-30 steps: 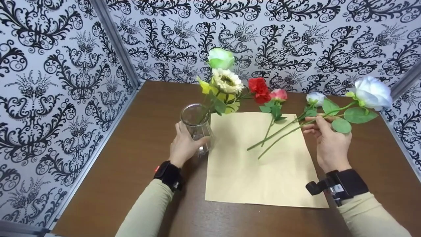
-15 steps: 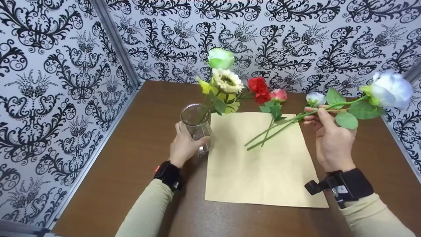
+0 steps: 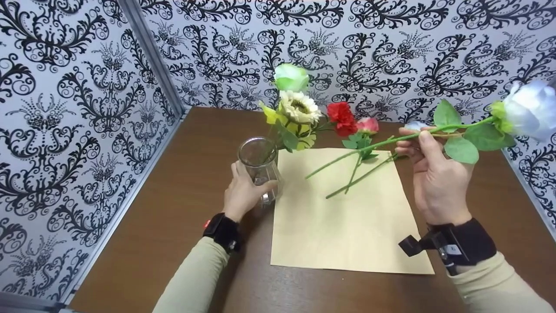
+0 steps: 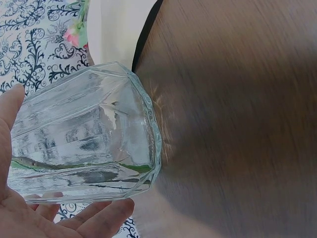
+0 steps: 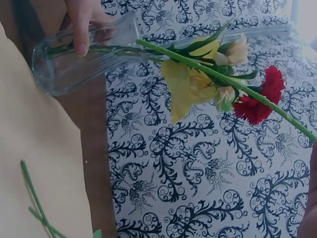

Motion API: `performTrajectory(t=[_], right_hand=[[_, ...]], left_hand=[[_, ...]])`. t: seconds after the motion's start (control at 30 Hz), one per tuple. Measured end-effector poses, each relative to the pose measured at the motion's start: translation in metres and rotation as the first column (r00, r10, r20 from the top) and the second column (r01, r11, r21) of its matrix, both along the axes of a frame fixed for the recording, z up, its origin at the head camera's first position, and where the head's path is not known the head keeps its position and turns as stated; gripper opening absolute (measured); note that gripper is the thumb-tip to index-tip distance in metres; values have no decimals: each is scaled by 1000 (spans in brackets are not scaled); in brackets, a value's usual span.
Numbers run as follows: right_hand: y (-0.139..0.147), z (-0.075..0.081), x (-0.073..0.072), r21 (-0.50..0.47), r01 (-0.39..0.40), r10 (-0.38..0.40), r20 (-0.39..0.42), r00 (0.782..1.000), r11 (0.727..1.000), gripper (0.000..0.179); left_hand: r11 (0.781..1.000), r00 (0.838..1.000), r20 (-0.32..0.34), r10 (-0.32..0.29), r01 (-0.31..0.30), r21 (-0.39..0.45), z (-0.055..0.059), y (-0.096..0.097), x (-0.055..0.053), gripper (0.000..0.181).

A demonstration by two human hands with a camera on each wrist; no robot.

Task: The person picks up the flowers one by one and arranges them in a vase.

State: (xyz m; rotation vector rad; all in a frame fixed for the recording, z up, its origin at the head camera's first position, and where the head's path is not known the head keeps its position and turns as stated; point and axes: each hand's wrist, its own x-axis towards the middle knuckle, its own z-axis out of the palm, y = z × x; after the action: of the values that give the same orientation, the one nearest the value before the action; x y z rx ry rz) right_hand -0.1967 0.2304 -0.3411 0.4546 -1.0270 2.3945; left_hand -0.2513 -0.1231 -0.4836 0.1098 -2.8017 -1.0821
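Note:
My left hand (image 3: 246, 191) grips the clear glass vase (image 3: 261, 176) around its side, thumb toward the paper. The vase's faceted base (image 4: 143, 124) stands at the wooden table, with a green stem showing through the glass. From its mouth rise a pale green rose (image 3: 291, 77), a cream sunflower (image 3: 299, 107) with yellow leaves, and a red carnation (image 3: 341, 118). My right hand (image 3: 443, 184) pinches a large pale blue rose (image 3: 531, 111) by its stem below the leaves, its bare end pointing left. In the right wrist view that stem (image 5: 228, 79) crosses in front of the vase flowers.
A beige paper sheet (image 3: 339, 239) lies on the brown table (image 3: 173, 191), right of the vase. Across its back edge lie a pink rose (image 3: 368, 125) and a second pale blue flower (image 3: 415, 125), partly hidden by my right hand. Patterned walls (image 3: 317, 34) enclose the back and sides.
My right hand has raised the large pale blue rose; its bloom moved up and right, its stem end up and left, away from the other stem. The left hand and vase stay put.

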Motion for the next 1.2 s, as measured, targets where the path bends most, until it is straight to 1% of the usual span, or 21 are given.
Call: performTrajectory(t=[0.07,0.23,0.37,0.67,0.9,1.2], right_hand=[[-2,3,0,-14,-13,13,-5,1000,1000,20],[-8,9,0,-2,-14,14,-15,1000,1000,22],[-14,14,-1,6,-23,24,-32,999,1000,23],[-26,20,-5,-11,-51,51,-60,997,999,18],[-38,24,-9,55,-43,47,-81,996,998,19],[-51,26,-14,124,-30,38,-61,997,992,19]], left_hand=[[1000,1000,5,3,-3,1,-1,0,0,111],[1000,1000,8,6,-6,7,-2,0,-1,111],[1000,1000,-4,3,-3,1,-2,-1,0,111],[1000,1000,2,3,-3,0,0,0,0,112],[1000,1000,15,5,-5,7,1,0,1,111],[1000,1000,8,7,-7,4,0,0,0,108]])
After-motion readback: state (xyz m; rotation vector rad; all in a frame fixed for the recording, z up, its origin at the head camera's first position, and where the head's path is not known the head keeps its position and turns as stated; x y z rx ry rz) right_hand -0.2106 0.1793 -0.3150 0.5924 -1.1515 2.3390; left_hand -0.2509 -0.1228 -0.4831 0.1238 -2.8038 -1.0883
